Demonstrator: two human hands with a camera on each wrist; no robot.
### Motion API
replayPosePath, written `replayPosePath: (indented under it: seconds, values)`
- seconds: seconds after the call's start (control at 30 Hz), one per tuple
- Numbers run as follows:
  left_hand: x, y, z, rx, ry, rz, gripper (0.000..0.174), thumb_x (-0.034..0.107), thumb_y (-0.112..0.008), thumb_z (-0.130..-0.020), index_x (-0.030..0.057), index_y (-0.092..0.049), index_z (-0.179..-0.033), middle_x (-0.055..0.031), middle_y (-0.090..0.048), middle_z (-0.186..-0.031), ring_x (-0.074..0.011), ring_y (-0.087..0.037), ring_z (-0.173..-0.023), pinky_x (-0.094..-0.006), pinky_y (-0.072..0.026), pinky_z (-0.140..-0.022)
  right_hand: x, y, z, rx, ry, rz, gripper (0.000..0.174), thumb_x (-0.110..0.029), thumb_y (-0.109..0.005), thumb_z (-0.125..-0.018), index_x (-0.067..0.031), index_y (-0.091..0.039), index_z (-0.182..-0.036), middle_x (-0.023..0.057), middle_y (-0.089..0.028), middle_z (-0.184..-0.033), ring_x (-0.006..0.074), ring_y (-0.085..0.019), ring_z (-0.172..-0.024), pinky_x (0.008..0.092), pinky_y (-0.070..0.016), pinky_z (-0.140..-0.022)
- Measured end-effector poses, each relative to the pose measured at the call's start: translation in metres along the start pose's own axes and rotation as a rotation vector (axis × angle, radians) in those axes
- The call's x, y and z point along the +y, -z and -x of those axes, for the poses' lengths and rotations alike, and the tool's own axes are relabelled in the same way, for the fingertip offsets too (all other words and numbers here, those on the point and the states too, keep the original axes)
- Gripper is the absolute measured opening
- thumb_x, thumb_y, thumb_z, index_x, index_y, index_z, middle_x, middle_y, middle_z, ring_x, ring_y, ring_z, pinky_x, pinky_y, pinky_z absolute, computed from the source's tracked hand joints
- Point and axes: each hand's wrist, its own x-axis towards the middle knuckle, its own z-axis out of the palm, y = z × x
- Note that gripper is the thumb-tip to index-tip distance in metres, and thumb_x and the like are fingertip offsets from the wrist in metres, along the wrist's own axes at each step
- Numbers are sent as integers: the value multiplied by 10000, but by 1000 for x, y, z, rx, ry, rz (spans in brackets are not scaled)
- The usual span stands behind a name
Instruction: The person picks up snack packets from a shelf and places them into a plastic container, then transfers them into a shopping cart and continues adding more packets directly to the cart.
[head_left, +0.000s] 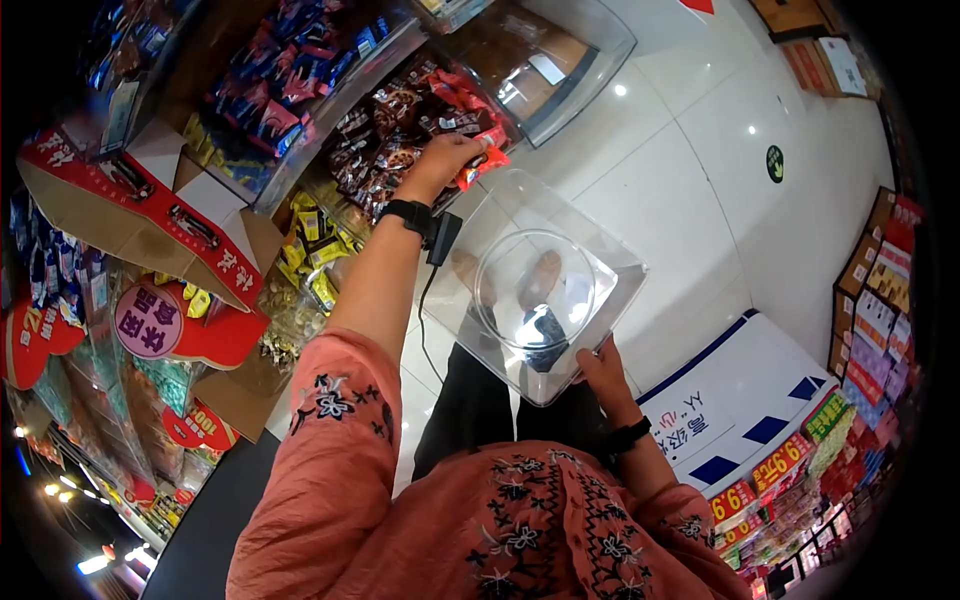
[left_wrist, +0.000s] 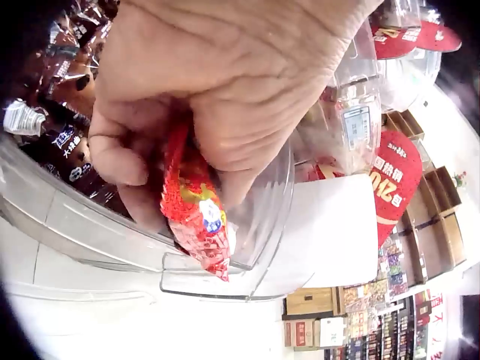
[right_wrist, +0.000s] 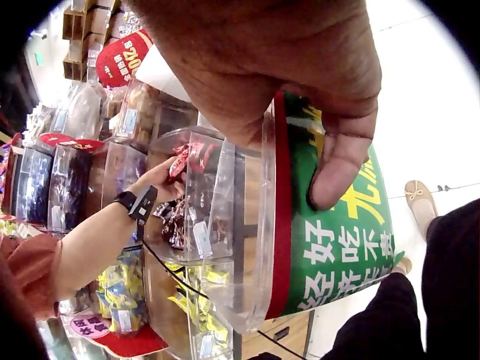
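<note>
My left hand [head_left: 440,168] pinches a red snack packet [left_wrist: 196,214] between thumb and curled fingers, over the front edge of a clear display bin. Beneath and beside it in that bin lie brown wrapped snacks [head_left: 385,125], with more red packets [head_left: 458,90] toward the far side. My right hand [head_left: 604,378] grips the rim of a clear plastic container [head_left: 500,205], held in front of my legs. In the right wrist view, the thumb lies over the green label [right_wrist: 330,232] on the container's wall. Through its clear bottom I see the floor and my shoes.
Bins of blue-and-pink packets [head_left: 275,85] and yellow packets [head_left: 315,240] flank the brown snacks. Another clear bin [head_left: 570,75] stands at the far end. A white promotional stand [head_left: 720,400] is at the right. Tiled floor [head_left: 700,190] stretches beyond the container.
</note>
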Motion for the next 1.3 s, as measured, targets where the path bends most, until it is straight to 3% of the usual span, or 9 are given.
replayPosePath:
  seconds: [0.13,0.17,0.27,0.43,0.57,0.7,0.8,0.83,1.3]
  values:
    - [-11,4,0,47,-60,48,321,342,-688,-902,33,-736,-979,14,-666,-816,-73,-547,-683,-245,-427,-574,-4,2,2,6,-10,2,606,-78,-560,-869,14,-317,-1417,133,-610,-1087,189,-668,-779,265,-560,-510]
    - [-23,7,-6,88,-93,54,284,292,-664,-920,26,-732,-994,11,-680,-854,-83,-583,-750,-231,-458,-670,-4,2,2,4,-14,2,605,-77,-560,-868,13,-318,-1415,132,-611,-1088,190,-669,-781,265,-560,-510]
    - [-10,10,26,132,-96,227,272,261,-652,-928,21,-725,-1034,9,-699,-917,-89,-609,-814,-215,-461,-755,-5,4,0,11,-43,8,599,-83,-556,-870,7,-323,-1414,126,-611,-1090,188,-665,-792,262,-558,-514]
    - [-12,26,60,15,80,779,224,309,-612,-972,86,-618,-990,-47,-639,-829,-141,-587,-763,-271,-438,-564,-6,7,-1,27,-17,25,550,-86,-536,-885,-10,-359,-1400,109,-637,-1025,169,-657,-753,256,-548,-532]
    - [-16,23,85,-528,-77,1394,256,323,-519,-996,75,-581,-1010,-28,-504,-783,-153,-476,-681,-281,-381,-545,-9,8,0,21,-15,26,527,-93,-529,-892,-20,-377,-1391,103,-649,-993,165,-660,-722,258,-549,-540]
    - [0,-4,111,-747,-194,1730,209,287,-527,-993,109,-512,-885,-14,-448,-766,-150,-468,-667,-291,-401,-567,-12,7,0,18,-25,44,511,-101,-531,-894,-18,-385,-1376,100,-645,-997,162,-657,-732,260,-547,-542]
    - [7,-18,116,-891,-294,1786,203,279,-541,-986,108,-519,-877,-14,-461,-769,-153,-473,-656,-300,-414,-566,-13,6,1,4,-19,60,503,-106,-530,-896,-19,-388,-1371,97,-642,-995,160,-655,-733,259,-545,-548]
    - [15,-22,123,-845,-292,1790,181,204,-550,-977,111,-527,-823,-12,-492,-758,-151,-510,-618,-309,-427,-547,-13,6,1,-1,-12,62,501,-108,-530,-897,-19,-389,-1369,96,-641,-994,160,-655,-732,258,-544,-550]
    - [24,-24,129,-906,-329,1813,133,139,-532,-962,104,-549,-835,-19,-507,-753,-153,-516,-618,-304,-424,-535,-11,0,6,6,-10,41,433,-99,-525,-893,3,-417,-1300,91,-634,-944,159,-639,-692,255,-530,-542]
